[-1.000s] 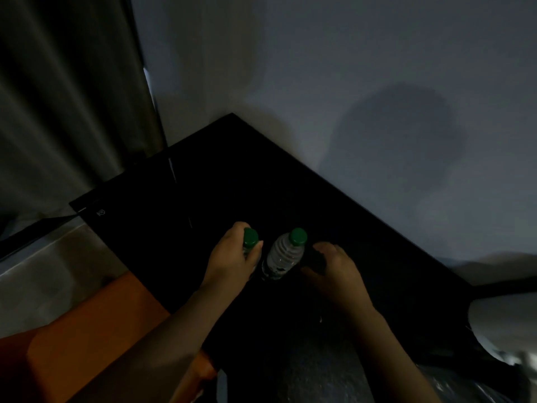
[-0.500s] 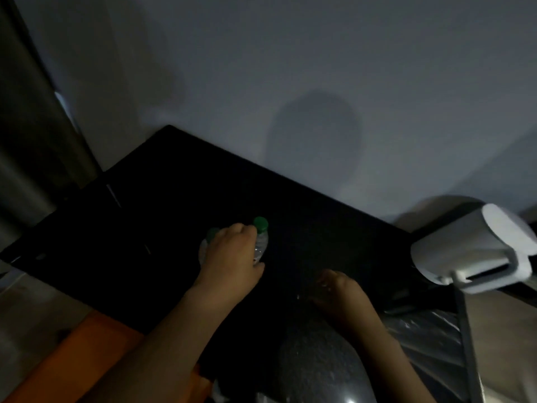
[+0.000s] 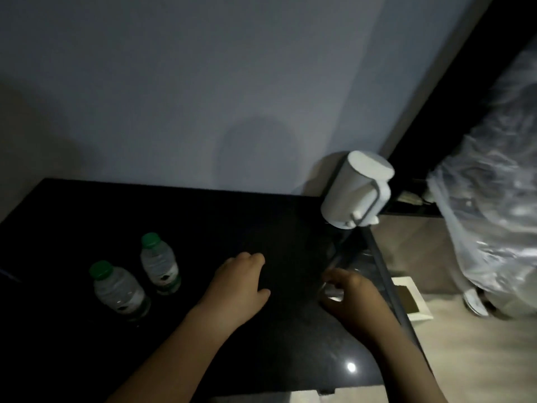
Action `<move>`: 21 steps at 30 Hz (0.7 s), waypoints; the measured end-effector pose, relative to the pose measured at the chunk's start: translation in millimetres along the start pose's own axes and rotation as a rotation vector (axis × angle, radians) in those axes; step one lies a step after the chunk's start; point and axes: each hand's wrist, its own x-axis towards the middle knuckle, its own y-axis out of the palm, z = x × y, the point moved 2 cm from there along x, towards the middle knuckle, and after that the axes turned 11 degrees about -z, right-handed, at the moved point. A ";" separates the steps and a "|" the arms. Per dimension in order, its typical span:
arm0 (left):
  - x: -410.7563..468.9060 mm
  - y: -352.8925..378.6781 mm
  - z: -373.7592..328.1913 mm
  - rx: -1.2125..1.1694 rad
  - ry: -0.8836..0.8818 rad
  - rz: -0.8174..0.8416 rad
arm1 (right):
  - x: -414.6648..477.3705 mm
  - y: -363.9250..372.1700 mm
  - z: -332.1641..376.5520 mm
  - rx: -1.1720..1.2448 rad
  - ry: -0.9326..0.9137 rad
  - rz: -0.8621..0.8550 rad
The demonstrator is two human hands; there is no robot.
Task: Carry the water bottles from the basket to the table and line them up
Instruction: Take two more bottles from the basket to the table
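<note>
Near bottle [image 3: 117, 289] and far bottle [image 3: 159, 264], clear, ribbed, green-capped, stand on the glossy black table [image 3: 203, 216]. Left hand [image 3: 238, 283] loose, empty; right hand [image 3: 351, 298] curled at its right edge, grip unclear.

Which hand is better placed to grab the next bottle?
Right, probably. The right hand is at the right edge of the table, fingers by something shiny, too dark to identify. The left hand hovers empty mid-table, nearer the two placed bottles.

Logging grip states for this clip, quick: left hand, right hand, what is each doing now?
Left hand: open, fingers loosely curled, holding nothing.
Right hand: cannot be told; too dark to see whether its curled fingers hold anything.
</note>
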 end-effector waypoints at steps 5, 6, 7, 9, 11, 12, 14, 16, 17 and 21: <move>-8.4 27.4 -76.9 -0.012 0.144 0.143 | -48.8 -43.0 -60.9 0.021 0.160 -0.133; -12.2 33.2 -92.3 -0.018 0.186 0.166 | -60.2 -50.6 -72.1 0.039 0.190 -0.161; -16.0 38.7 -107.4 -0.026 0.227 0.180 | -71.8 -57.9 -82.9 0.053 0.216 -0.180; -23.4 50.3 -136.2 -0.042 0.305 0.198 | -94.6 -71.8 -103.1 0.063 0.281 -0.201; -29.2 61.2 -163.9 -0.046 0.380 0.222 | -115.0 -84.9 -124.1 0.062 0.367 -0.236; -31.4 65.9 -177.4 -0.045 0.414 0.234 | -124.4 -91.6 -134.3 0.057 0.404 -0.259; -33.1 74.5 -202.9 -0.038 0.489 0.253 | -140.8 -104.8 -152.1 0.042 0.463 -0.304; -31.9 82.2 -228.0 -0.033 0.569 0.268 | -155.3 -117.1 -167.1 0.039 0.527 -0.345; -30.8 85.3 -240.8 -0.035 0.608 0.274 | -161.8 -122.8 -174.5 0.034 0.560 -0.364; -22.2 99.5 -291.2 -0.044 0.768 0.295 | -184.5 -142.0 -199.6 -0.011 0.703 -0.430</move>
